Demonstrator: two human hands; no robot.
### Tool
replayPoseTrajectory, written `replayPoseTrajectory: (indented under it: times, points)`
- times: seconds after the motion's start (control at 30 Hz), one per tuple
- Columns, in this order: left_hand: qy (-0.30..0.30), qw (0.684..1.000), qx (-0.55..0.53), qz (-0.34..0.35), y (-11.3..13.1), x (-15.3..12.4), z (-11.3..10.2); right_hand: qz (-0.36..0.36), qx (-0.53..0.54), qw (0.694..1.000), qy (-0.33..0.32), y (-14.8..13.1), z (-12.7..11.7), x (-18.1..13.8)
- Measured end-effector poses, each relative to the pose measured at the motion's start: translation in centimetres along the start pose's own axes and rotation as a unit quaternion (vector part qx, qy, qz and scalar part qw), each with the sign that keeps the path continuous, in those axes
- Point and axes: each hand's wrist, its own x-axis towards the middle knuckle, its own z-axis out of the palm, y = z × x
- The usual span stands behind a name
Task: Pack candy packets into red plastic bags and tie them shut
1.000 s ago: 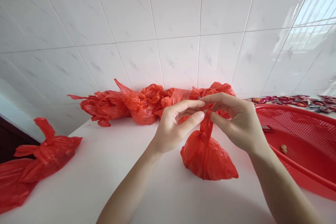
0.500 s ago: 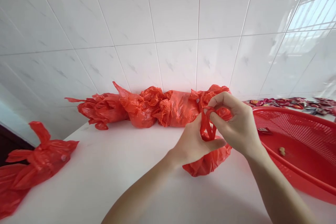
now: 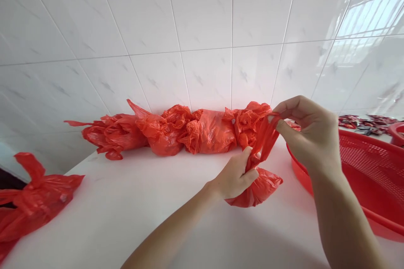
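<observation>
A filled red plastic bag rests on the white table in front of me, its top gathered and twisted upward. My left hand is closed around the bag's neck, thumb toward the right. Higher and to the right, my right hand pinches the end of the bag's handles between thumb and fingers, drawing them taut up and to the right. What fills the bag cannot be made out through the plastic.
Several tied red bags line the tiled wall. Another red bag sits at the left. A red mesh basket stands at the right on the white table. Small wrapped packets lie behind it.
My right hand has pulled the bag's handles up and to the right, away from my left hand. The left hand has closed round the neck; the looped opening is now stretched straight.
</observation>
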Motion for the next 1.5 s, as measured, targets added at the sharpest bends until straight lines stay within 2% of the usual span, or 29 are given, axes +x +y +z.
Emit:
replayPoseTrajectory:
  times: [0.17, 0.27, 0.43, 0.5, 0.6, 0.73, 0.93, 1.1, 1.17, 1.23, 1.3, 1.4, 1.5]
  points:
    - [-0.036, 0.998, 0.035, 0.034, 0.1, 0.1, -0.2, 0.029, 0.021, 0.999, 0.007, 0.1, -0.5, 0.3]
    - [-0.045, 0.997, 0.06, 0.022, 0.4, 0.1, -0.2, 0.028, 0.027, 0.999, -0.002, 0.0, -0.5, 0.2]
    - [0.005, 1.0, 0.009, -0.027, 1.2, -0.2, 0.4, 0.025, 0.024, 0.999, -0.032, -0.7, -0.1, 0.0]
    - [0.036, 0.999, -0.009, -0.021, 1.4, -0.4, 0.7, 0.028, 0.024, 0.998, -0.052, -1.0, 0.1, -0.1]
    - [0.058, 0.998, 0.021, -0.003, 1.4, -0.4, 1.0, 0.033, 0.018, 0.997, -0.069, -1.1, 0.4, -0.1]
    - [0.031, 0.998, 0.06, 0.0, 1.0, -0.3, 0.8, 0.025, 0.012, 0.996, -0.079, -1.0, 0.4, -0.1]
    - [0.003, 0.999, 0.053, -0.01, 0.6, 0.0, 0.1, 0.009, -0.003, 0.994, -0.104, -1.0, 0.2, -0.1]
    - [0.009, 0.999, 0.011, -0.031, 0.9, 0.0, -0.9, -0.008, -0.013, 0.998, -0.065, -1.1, -0.5, -0.2]
    - [0.017, 0.999, 0.008, -0.031, 1.1, -0.5, -1.8, -0.017, -0.021, 0.996, -0.083, -1.1, -0.9, -0.2]
    - [0.033, 0.998, 0.026, -0.044, 1.1, -1.3, -3.3, -0.031, -0.033, 0.989, -0.137, -1.1, -1.5, -0.2]
    - [0.073, 0.994, 0.046, -0.072, 1.0, -2.5, -5.6, -0.05, -0.045, 0.98, -0.188, -1.1, -2.1, -0.2]
    - [0.177, 0.975, 0.062, -0.119, 1.1, -5.2, -10.1, -0.077, -0.067, 0.977, -0.186, -1.0, -3.2, -0.1]
    - [0.314, 0.932, 0.102, -0.15, 2.3, -9.0, -14.9, -0.073, -0.086, 0.982, -0.151, -0.9, -4.3, -0.1]
